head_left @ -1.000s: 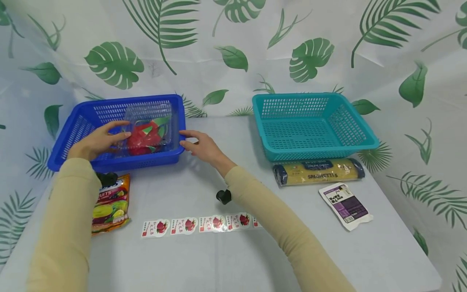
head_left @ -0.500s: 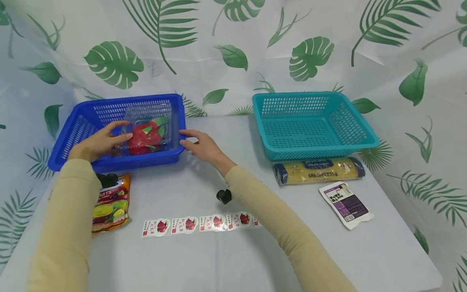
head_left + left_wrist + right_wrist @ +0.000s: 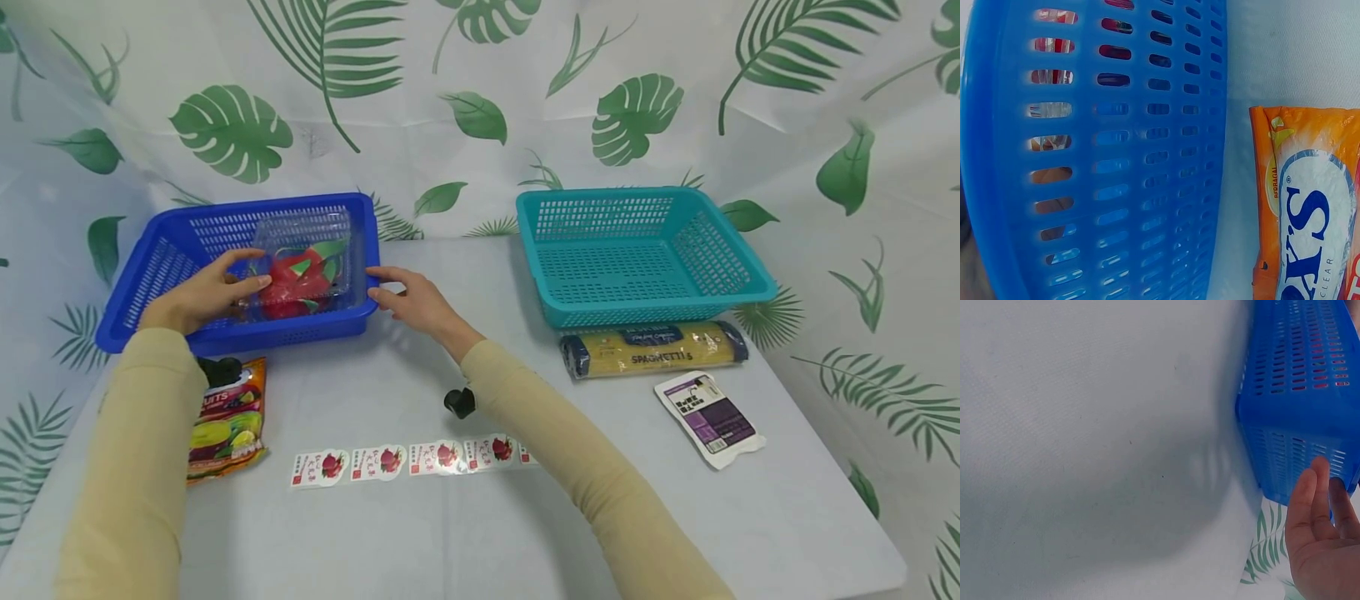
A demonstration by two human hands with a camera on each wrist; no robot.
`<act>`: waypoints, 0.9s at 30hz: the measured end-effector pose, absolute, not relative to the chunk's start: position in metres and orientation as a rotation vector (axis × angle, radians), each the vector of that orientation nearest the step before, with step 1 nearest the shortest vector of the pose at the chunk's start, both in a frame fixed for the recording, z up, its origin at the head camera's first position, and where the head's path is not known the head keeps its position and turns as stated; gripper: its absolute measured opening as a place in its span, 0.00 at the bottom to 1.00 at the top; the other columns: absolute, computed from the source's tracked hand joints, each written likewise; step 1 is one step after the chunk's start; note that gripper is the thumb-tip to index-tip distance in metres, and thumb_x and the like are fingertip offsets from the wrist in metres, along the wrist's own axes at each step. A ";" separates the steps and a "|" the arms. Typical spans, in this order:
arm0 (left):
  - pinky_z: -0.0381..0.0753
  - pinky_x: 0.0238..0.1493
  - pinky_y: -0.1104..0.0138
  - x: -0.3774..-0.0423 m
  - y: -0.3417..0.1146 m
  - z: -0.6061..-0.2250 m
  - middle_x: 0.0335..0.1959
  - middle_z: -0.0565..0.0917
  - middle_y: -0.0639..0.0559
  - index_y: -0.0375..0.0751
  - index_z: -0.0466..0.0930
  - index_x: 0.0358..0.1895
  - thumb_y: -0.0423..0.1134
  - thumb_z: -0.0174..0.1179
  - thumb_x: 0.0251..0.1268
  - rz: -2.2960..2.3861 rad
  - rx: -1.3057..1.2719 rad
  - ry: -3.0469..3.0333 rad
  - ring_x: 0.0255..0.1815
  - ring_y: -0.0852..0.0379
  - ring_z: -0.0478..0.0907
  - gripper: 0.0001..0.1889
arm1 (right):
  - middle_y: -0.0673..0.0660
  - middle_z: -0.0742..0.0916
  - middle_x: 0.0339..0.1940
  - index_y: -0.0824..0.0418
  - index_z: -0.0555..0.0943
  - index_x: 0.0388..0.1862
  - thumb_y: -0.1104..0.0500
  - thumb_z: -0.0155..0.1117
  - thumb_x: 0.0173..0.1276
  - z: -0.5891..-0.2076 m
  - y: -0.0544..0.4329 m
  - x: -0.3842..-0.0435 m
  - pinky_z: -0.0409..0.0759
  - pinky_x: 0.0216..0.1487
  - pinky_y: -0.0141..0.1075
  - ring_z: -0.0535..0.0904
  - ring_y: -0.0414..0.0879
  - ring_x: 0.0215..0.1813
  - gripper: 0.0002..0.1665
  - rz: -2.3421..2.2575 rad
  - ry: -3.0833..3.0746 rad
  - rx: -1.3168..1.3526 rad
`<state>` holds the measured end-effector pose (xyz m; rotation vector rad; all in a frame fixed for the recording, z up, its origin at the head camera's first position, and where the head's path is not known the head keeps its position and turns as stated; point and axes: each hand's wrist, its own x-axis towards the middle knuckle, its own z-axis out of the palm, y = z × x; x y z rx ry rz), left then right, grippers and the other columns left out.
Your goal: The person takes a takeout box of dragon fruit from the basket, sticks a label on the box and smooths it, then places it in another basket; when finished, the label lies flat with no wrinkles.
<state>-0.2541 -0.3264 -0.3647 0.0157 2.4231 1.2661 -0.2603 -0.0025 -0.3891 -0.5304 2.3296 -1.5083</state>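
A clear plastic clamshell box (image 3: pixel 303 225) with red and green fruit-like contents (image 3: pixel 298 282) sits in the right part of the blue basket (image 3: pixel 277 335). My left hand (image 3: pixel 198 292) reaches over the basket's front rim, index finger and thumb spread apart and touching the box's left edge. Its lower fingers are largely hidden. At the basket's right end, my right hand (image 3: pixel 420 304) touches the rim with its fingertips. In the right wrist view, the right hand's fingers (image 3: pixel 1302 497) look fairly straight against the basket's end wall.
An orange candy bag (image 3: pixel 228 429) lies below the left sleeve. A sticker strip (image 3: pixel 381 463) runs across the front, partly behind the right sleeve. To the right are a teal basket (image 3: pixel 652 312), a spaghetti pack (image 3: pixel 652 350) and a white-purple pouch (image 3: pixel 711 421).
Both hands stay nearly where they were; the left thumb has shifted very slightly toward the box. The basket and box have not visibly moved.
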 end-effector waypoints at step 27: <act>0.81 0.41 0.66 -0.252 -0.328 -0.351 0.62 0.64 0.36 0.56 0.44 0.79 0.61 0.53 0.67 1.393 0.001 2.492 0.46 0.48 0.73 0.42 | 0.50 0.78 0.65 0.47 0.71 0.71 0.49 0.57 0.75 -0.389 -0.002 -0.261 0.81 0.46 0.35 0.82 0.42 0.47 0.27 -1.521 2.321 -0.526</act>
